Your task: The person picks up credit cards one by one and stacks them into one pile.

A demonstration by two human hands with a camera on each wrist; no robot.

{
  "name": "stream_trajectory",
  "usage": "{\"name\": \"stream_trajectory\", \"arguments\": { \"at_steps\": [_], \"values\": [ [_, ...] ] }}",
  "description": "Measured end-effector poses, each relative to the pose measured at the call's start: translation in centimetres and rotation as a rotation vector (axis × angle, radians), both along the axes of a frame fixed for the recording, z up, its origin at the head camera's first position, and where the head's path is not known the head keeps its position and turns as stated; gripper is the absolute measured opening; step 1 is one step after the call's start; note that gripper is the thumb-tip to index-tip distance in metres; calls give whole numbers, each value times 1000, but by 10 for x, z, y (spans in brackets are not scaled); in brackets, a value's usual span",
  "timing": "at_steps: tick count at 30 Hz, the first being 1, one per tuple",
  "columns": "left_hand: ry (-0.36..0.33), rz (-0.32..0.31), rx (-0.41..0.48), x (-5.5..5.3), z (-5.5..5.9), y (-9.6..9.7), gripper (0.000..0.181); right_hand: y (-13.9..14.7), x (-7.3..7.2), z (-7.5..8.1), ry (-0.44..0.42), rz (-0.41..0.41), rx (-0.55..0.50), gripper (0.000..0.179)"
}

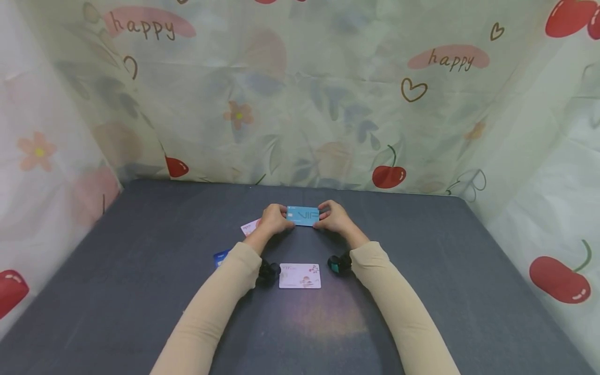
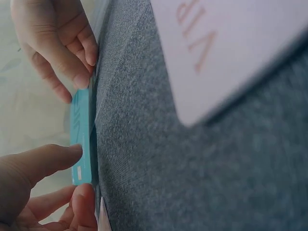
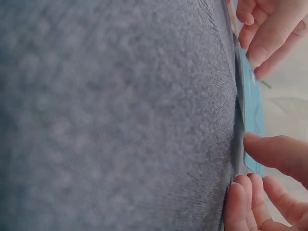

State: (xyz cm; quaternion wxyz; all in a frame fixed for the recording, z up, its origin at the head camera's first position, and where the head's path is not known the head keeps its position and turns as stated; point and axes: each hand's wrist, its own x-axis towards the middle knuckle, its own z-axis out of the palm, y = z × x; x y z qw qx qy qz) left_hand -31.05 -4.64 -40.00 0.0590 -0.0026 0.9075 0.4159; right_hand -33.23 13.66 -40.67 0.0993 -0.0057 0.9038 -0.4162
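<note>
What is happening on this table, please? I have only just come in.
A person holds a light blue card by its two short ends, the left hand at one and the right hand at the other, toward the far side of the dark table. A whitish-pink card lies nearer, between the forearms. Off to the left, a pink card and a dark blue card are partly hidden by the left arm.
</note>
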Motion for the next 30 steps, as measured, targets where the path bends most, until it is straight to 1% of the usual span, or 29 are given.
{"name": "stream_trajectory", "arguments": {
  "at_steps": [4, 8, 14, 17, 24, 30],
  "values": [
    [36, 3, -10, 1, 1, -2, 47, 0, 3, 5, 5, 3, -10, 54],
    [44, 11, -3, 0, 0, -2, 47, 0, 8, 10, 22, 15, -19, 54],
    [44, 4, 53, 5, 3, -2, 50, 4, 13, 12, 68, 43, -9, 52],
    [64, -4, 83, 6, 2, -1, 51, 6, 16, 12, 87, 42, -11, 52],
    [103, -42, 179, 8, -2, -1, 54, 10, 20, 13, 97, 41, -38, 53],
    [150, -63, 181, 10, -3, -2, 54, 13, 23, 13, 119, 67, -61, 53]
  ]
}}
